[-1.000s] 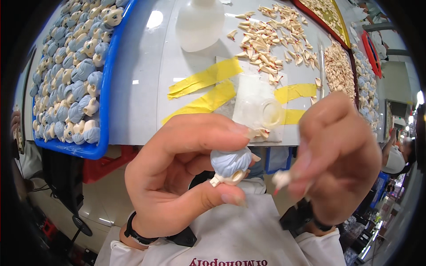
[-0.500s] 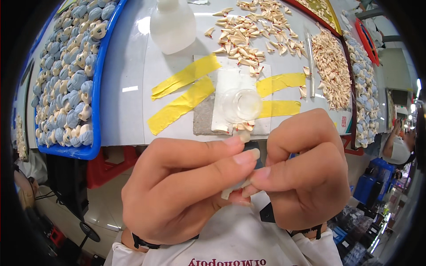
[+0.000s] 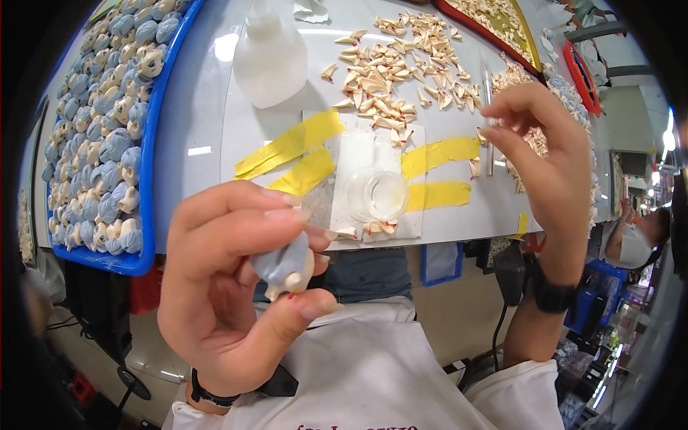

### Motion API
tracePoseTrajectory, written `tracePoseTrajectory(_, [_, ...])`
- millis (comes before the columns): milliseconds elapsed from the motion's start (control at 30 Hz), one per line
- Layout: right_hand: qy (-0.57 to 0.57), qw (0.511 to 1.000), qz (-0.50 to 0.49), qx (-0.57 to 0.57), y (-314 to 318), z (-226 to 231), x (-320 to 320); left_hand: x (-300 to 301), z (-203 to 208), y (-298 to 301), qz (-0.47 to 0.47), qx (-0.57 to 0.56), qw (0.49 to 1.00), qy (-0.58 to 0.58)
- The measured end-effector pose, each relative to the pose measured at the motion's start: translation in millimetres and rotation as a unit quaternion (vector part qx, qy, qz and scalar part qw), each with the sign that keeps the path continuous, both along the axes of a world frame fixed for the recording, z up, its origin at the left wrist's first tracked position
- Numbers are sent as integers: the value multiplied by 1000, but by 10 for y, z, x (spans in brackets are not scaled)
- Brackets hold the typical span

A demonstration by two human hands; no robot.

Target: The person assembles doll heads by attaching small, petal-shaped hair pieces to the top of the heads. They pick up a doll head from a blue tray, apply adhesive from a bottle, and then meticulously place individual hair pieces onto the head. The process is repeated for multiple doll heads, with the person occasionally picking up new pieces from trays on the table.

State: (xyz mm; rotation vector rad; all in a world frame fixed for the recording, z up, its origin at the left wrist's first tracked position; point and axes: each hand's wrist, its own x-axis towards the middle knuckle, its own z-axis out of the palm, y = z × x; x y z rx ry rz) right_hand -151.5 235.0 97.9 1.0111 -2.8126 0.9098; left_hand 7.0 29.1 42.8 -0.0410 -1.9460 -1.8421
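Observation:
In front of my chest, my left hand (image 3: 247,279) is closed on a small doll head (image 3: 285,269) with blue-grey hair and a cream face side; a tiny red spot shows at its lower end, by my thumb. My right hand (image 3: 534,136) reaches over the right side of the table, its thumb and index finger a little apart. Close to those fingertips lies a small cream pointed piece (image 3: 481,135) with a red tip. Several like it form a loose pile (image 3: 401,72) at the far middle. A small clear glass jar (image 3: 376,195) stands on a white pad.
A blue tray (image 3: 147,179) full of similar heads stands at the left. Behind the jar is a translucent bottle (image 3: 271,61). Strips of yellow tape (image 3: 290,147) hold the pad down. A metal pen-like tool (image 3: 489,154) lies beside another heap of cream pieces (image 3: 534,140).
My hands have come apart from their shared hold. The left moved lower left with the doll head; the right went up and outward to the pieces at the right.

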Motion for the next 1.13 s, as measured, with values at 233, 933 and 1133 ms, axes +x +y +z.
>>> tracePoseTrajectory(233, [1, 996, 52, 75, -215, -200, -284, -24, 12, -13, -48, 37, 998, -16])
tracePoseTrajectory(933, [33, 976, -161, -144, 314, 9, 543, 87, 8, -65, -29, 77, 993, -88])
tracePoseTrajectory(1133, [-2, 970, -165, -179, 335, -80, 608, 58, -80, -102, -100, 82, 991, -27])
